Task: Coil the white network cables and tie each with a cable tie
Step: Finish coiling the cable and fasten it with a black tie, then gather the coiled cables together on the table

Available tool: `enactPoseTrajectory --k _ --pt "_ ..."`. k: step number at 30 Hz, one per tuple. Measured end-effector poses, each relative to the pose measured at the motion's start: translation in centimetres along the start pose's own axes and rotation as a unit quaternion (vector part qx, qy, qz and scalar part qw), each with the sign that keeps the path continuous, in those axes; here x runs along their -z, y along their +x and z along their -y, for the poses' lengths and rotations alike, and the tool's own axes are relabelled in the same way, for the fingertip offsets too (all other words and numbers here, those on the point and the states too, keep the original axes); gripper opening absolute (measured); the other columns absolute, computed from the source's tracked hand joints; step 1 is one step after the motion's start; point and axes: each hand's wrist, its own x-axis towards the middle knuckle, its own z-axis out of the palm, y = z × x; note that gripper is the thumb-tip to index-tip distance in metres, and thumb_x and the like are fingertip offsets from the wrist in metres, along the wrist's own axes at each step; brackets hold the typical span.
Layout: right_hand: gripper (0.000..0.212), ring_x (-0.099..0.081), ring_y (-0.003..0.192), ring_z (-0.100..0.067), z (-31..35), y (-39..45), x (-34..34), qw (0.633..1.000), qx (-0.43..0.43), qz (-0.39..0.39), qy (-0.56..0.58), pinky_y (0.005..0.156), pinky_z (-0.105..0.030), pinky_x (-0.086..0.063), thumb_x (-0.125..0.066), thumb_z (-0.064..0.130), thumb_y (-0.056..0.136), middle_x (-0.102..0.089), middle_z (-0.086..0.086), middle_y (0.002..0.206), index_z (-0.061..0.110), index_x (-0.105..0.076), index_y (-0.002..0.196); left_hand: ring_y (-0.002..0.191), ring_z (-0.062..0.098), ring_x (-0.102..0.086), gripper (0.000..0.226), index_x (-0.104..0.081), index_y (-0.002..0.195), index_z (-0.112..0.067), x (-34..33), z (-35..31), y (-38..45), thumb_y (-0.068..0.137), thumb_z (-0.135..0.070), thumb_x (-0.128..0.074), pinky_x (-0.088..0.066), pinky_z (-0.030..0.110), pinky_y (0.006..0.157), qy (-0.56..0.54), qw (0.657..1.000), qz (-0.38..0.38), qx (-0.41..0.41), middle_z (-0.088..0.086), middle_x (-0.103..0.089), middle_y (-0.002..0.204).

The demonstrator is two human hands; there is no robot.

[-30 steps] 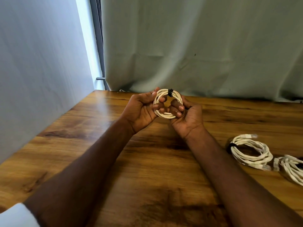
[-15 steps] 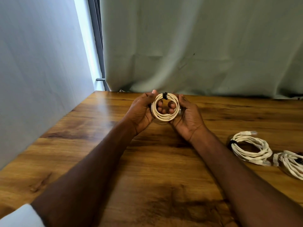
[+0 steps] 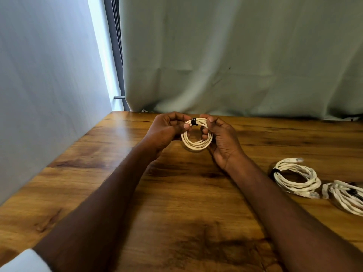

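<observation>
**Partly hidden: a small coil held between two hands**

Only part of the small round coil of white network cable (image 3: 197, 136) is showing, since fingers are covering its left and right edges; its plug ends are not visible. It is being held upright above the brown wood-grain table (image 3: 176, 193), at upper centre of the frame. A thin black cable tie (image 3: 193, 122) is wrapping the strands at the coil's top left; whether it is fully fastened is hard to make out.

The left hand (image 3: 165, 130) is curling in from the left, its thumb and fingertips pinching the coil right beside the tie. The right hand (image 3: 222, 138) is gripping the coil's right side, thumb lying over the top strands and fingers hooking through the opening. Both forearms are reaching in from the bottom edge, and a white sleeve cuff (image 3: 25, 261) is being cut off at the lower left corner.

At the right of the frame, a second white cable coil bound with a black band (image 3: 296, 178) is lying flat on the table, plugs showing. Just beside it, a third white cable bundle (image 3: 345, 197) is being cropped by the right edge, so its shape is unclear. A pale green curtain (image 3: 235, 55) is hanging behind the table.
</observation>
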Motion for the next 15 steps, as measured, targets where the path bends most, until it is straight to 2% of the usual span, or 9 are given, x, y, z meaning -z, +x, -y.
enactPoseTrajectory --k 2,4,7,9,12,13,15 --pt "0.017 -0.055 0.054 -0.006 0.1 0.0 0.0 1.000 0.004 -0.001 0.002 0.051 -0.018 -0.052 -0.057 0.009 0.104 -0.062 -0.007 0.075 0.008 -0.074 0.101 0.095 0.037 -0.073 0.026 -0.068 0.123 0.001 -0.2 0.2 0.1 0.097 -0.001 -0.069 -0.064 0.042 0.085 -0.007 1.000 -0.016 0.000 0.028 -0.075 0.108" --pt "0.015 -0.063 0.063 -0.009 0.2 -0.2 0.2 0.999 0.017 0.011 -0.036 0.059 -0.021 -0.056 -0.060 0.009 0.103 -0.070 -0.009 0.083 0.008 -0.074 0.109 0.097 0.031 -0.076 0.029 -0.067 0.125 0.000 -0.2 0.6 0.3 0.096 0.001 -0.070 -0.064 0.040 0.087 0.004 1.000 -0.022 -0.009 0.022 -0.078 0.107" --pt "0.021 -0.075 0.088 -0.018 0.3 -0.6 0.5 0.982 0.092 0.022 -0.161 0.075 -0.026 -0.060 -0.064 0.004 0.099 -0.078 -0.011 0.106 0.008 -0.072 0.118 0.102 0.021 -0.077 0.028 -0.073 0.118 -0.005 -0.1 1.2 0.7 0.091 0.002 -0.075 -0.062 0.041 0.092 0.121 0.988 -0.041 -0.089 0.006 -0.080 0.105" --pt "0.026 -0.075 0.099 -0.015 0.1 -1.0 0.5 0.948 0.171 0.027 -0.266 0.082 -0.027 -0.060 -0.067 -0.001 0.095 -0.078 -0.005 0.110 0.010 -0.073 0.118 0.105 0.016 -0.072 0.028 -0.077 0.111 -0.017 0.0 1.9 0.8 0.087 -0.001 -0.079 -0.060 0.044 0.093 0.238 0.957 -0.054 -0.158 -0.005 -0.076 0.106" --pt "0.033 -0.071 0.102 -0.005 -0.5 -1.7 0.8 0.881 0.241 0.044 -0.406 0.091 -0.032 -0.059 -0.071 0.002 0.091 -0.077 0.009 0.110 0.022 -0.076 0.116 0.108 0.019 -0.058 0.037 -0.077 0.110 -0.030 0.6 2.5 0.9 0.084 -0.004 -0.082 -0.052 0.035 0.088 0.352 0.910 -0.112 -0.189 -0.007 -0.056 0.111" --pt "0.036 -0.071 0.102 -0.005 -0.7 -2.0 0.8 0.863 0.256 0.045 -0.433 0.092 -0.035 -0.059 -0.071 0.002 0.089 -0.077 0.010 0.110 0.025 -0.076 0.115 0.103 0.019 -0.059 0.038 -0.078 0.111 -0.030 0.7 2.3 0.7 0.084 -0.004 -0.081 -0.052 0.033 0.084 0.343 0.912 -0.125 -0.184 -0.006 -0.057 0.108" --pt "0.043 -0.071 0.103 -0.009 -0.9 -2.8 0.8 0.823 0.290 0.032 -0.487 0.091 -0.038 -0.059 -0.068 -0.001 0.085 -0.077 0.007 0.112 0.028 -0.077 0.116 0.087 0.018 -0.066 0.035 -0.078 0.115 -0.021 0.3 1.5 -0.1 0.092 0.003 -0.068 -0.055 0.036 0.075 0.211 0.962 -0.114 -0.131 -0.002 -0.070 0.098"
